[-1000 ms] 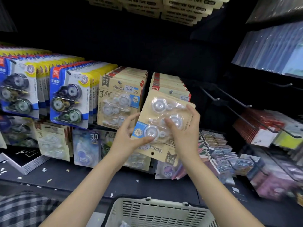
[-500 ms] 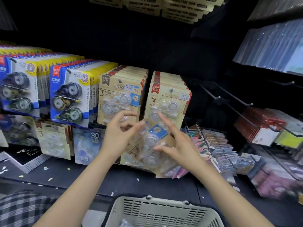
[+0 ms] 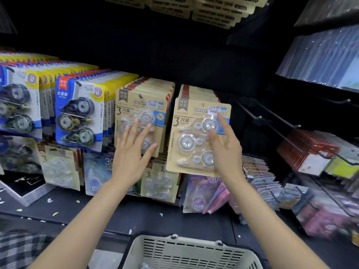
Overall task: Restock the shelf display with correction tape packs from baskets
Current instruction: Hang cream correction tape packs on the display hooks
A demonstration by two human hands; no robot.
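- Since half a second ago, the tan correction tape pack (image 3: 196, 136) has been turned upright and brought to the front of the right-hand row.
- Right hand (image 3: 225, 150): spread, fingertips touching the pack's right blister; nothing gripped.
- Left hand (image 3: 132, 154): open, flat before the neighbouring row (image 3: 141, 117).
- Before release, the hang hole should be checked against its peg.
- More stock is presumably reached in the basket (image 3: 186, 253), below both wrists.

The right hand (image 3: 226, 150), fingers straight, lies against the front tan pack (image 3: 191, 133), fingertips on its top blister. That pack hangs upright at the front of its row. To its left, the left hand (image 3: 132, 152) is spread flat before the neighbouring tan pack (image 3: 139, 111). Further left hang blue packs (image 3: 79, 113). Below both wrists sits a cream basket (image 3: 186, 253).
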